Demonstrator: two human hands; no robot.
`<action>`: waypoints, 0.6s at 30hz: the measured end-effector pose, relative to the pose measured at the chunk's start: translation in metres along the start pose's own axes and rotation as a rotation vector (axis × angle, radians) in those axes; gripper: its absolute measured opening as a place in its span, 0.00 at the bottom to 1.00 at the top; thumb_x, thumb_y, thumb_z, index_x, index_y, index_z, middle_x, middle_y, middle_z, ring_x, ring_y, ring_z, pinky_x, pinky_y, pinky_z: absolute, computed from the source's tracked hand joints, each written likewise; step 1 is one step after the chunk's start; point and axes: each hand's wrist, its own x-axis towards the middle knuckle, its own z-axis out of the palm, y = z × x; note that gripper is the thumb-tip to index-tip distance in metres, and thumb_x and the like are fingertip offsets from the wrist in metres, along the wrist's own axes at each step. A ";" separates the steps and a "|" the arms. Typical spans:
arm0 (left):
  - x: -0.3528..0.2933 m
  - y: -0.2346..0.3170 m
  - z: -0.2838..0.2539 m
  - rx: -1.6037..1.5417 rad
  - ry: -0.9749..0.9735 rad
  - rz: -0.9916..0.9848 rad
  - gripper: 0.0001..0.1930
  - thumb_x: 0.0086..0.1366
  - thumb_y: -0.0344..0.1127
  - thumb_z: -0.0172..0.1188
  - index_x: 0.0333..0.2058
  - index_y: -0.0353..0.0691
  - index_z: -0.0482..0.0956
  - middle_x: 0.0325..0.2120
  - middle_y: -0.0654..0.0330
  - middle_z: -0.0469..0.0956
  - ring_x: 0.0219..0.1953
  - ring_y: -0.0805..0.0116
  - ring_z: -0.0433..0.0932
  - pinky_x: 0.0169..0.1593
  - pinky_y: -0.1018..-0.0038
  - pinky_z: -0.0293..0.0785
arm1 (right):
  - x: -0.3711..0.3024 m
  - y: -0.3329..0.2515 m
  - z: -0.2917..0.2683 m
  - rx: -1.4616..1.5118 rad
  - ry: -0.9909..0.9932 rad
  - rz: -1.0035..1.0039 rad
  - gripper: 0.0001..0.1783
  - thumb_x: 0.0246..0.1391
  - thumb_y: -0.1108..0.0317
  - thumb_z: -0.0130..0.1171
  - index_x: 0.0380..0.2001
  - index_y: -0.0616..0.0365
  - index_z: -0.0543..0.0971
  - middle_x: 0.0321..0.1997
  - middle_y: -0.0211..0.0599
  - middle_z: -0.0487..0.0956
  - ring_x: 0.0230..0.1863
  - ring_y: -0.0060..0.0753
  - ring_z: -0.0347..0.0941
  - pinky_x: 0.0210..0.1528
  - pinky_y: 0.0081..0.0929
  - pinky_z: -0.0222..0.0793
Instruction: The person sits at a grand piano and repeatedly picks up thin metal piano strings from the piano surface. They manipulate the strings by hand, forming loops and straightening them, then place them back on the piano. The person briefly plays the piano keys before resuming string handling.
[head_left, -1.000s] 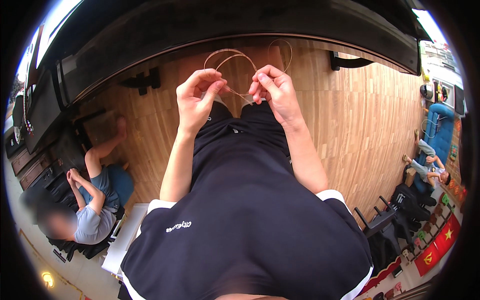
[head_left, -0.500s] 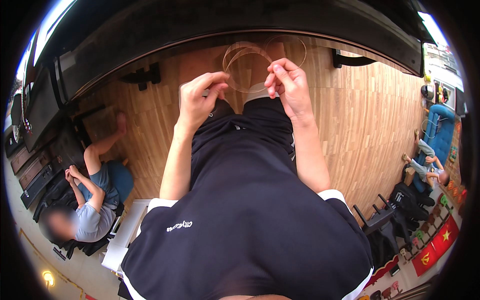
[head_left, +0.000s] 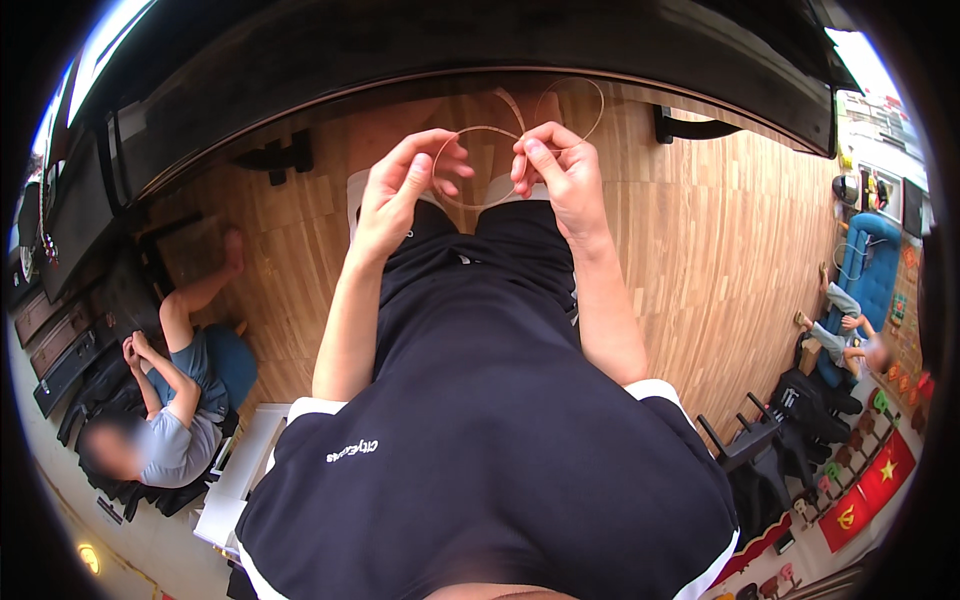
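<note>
A thin copper-coloured wire (head_left: pixel 484 127) hangs in loose loops between my hands, above my knees. My right hand (head_left: pixel 565 185) pinches it between thumb and fingertips where the loops meet. One round loop spreads leftward, and another stands up beyond the right hand. A short length also sticks up between them. My left hand (head_left: pixel 400 195) has its thumb and fingers apart, curved around the left side of the loop. The loop passes by its fingertips; whether they touch it is hard to tell.
Just beyond my hands runs the edge of a glossy black piece of furniture (head_left: pixel 400 95). Wood flooring (head_left: pixel 690 230) lies below. One seated person (head_left: pixel 180 430) is at left, another (head_left: pixel 850 335) by a blue sofa (head_left: pixel 872 260) at right. Black chairs (head_left: pixel 770 440) stand at lower right.
My left hand has gone from fingers drawn together at the wire to spread apart. The left loop has dropped lower and become a single clear ring. My right hand keeps its pinch.
</note>
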 end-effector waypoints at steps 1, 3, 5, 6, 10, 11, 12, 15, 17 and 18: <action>0.001 0.001 0.007 -0.029 -0.004 -0.010 0.17 0.76 0.38 0.52 0.57 0.33 0.73 0.37 0.58 0.82 0.39 0.70 0.82 0.44 0.76 0.77 | -0.001 0.001 0.000 -0.023 -0.003 0.016 0.09 0.66 0.69 0.55 0.32 0.61 0.79 0.22 0.31 0.80 0.21 0.17 0.74 0.25 0.15 0.71; 0.000 -0.001 0.005 -0.048 -0.060 -0.081 0.16 0.75 0.38 0.53 0.54 0.34 0.75 0.33 0.60 0.81 0.36 0.72 0.82 0.42 0.76 0.77 | -0.004 0.000 0.002 -0.067 0.006 0.038 0.09 0.66 0.70 0.55 0.31 0.60 0.79 0.22 0.29 0.79 0.22 0.16 0.74 0.26 0.15 0.71; -0.002 0.004 0.012 -0.057 -0.033 -0.190 0.12 0.74 0.37 0.54 0.48 0.35 0.77 0.23 0.67 0.76 0.24 0.79 0.75 0.31 0.81 0.72 | -0.004 0.004 -0.005 -0.095 0.053 -0.009 0.09 0.66 0.70 0.55 0.31 0.60 0.79 0.22 0.28 0.79 0.22 0.15 0.73 0.26 0.15 0.70; -0.003 0.006 0.009 -0.087 -0.057 -0.243 0.12 0.74 0.37 0.54 0.47 0.35 0.78 0.21 0.69 0.73 0.22 0.81 0.71 0.29 0.82 0.68 | -0.004 0.006 -0.010 -0.110 0.077 -0.033 0.09 0.66 0.70 0.56 0.31 0.60 0.79 0.22 0.28 0.79 0.22 0.15 0.73 0.26 0.14 0.70; -0.003 0.010 -0.017 -0.061 -0.137 -0.352 0.10 0.73 0.36 0.56 0.42 0.34 0.80 0.17 0.76 0.60 0.18 0.87 0.53 0.22 0.83 0.48 | -0.002 0.007 -0.032 -0.059 0.225 -0.114 0.08 0.66 0.70 0.57 0.31 0.60 0.80 0.23 0.27 0.78 0.23 0.14 0.73 0.25 0.14 0.69; -0.004 0.011 -0.029 -0.015 -0.147 -0.350 0.10 0.73 0.36 0.57 0.41 0.35 0.80 0.17 0.77 0.60 0.18 0.87 0.52 0.22 0.83 0.47 | -0.002 0.007 -0.038 -0.091 0.252 -0.125 0.08 0.65 0.70 0.57 0.31 0.60 0.80 0.23 0.27 0.78 0.23 0.15 0.72 0.25 0.14 0.69; -0.004 0.012 -0.041 0.030 -0.157 -0.347 0.10 0.73 0.36 0.57 0.39 0.35 0.81 0.17 0.77 0.59 0.19 0.87 0.51 0.22 0.83 0.46 | -0.003 0.005 -0.043 -0.089 0.275 -0.133 0.08 0.65 0.70 0.57 0.31 0.60 0.80 0.23 0.27 0.78 0.22 0.15 0.72 0.25 0.14 0.69; -0.012 0.019 -0.073 0.237 -0.040 -0.254 0.11 0.74 0.35 0.54 0.34 0.35 0.80 0.17 0.78 0.59 0.20 0.87 0.51 0.24 0.81 0.45 | -0.004 0.003 -0.061 -0.044 0.333 -0.146 0.08 0.66 0.70 0.57 0.32 0.60 0.80 0.24 0.28 0.78 0.23 0.17 0.72 0.26 0.16 0.69; -0.022 0.024 -0.097 0.316 0.043 -0.241 0.12 0.74 0.37 0.54 0.34 0.36 0.79 0.16 0.79 0.58 0.19 0.87 0.51 0.23 0.81 0.44 | -0.004 0.003 -0.068 -0.050 0.386 -0.168 0.08 0.65 0.70 0.57 0.32 0.61 0.80 0.25 0.29 0.79 0.23 0.18 0.73 0.27 0.16 0.69; -0.028 0.029 -0.107 0.256 0.079 -0.248 0.12 0.74 0.37 0.54 0.34 0.37 0.78 0.16 0.79 0.57 0.18 0.87 0.51 0.23 0.81 0.44 | -0.005 0.002 -0.072 -0.053 0.414 -0.184 0.08 0.65 0.70 0.57 0.32 0.61 0.80 0.25 0.29 0.79 0.24 0.18 0.73 0.27 0.16 0.69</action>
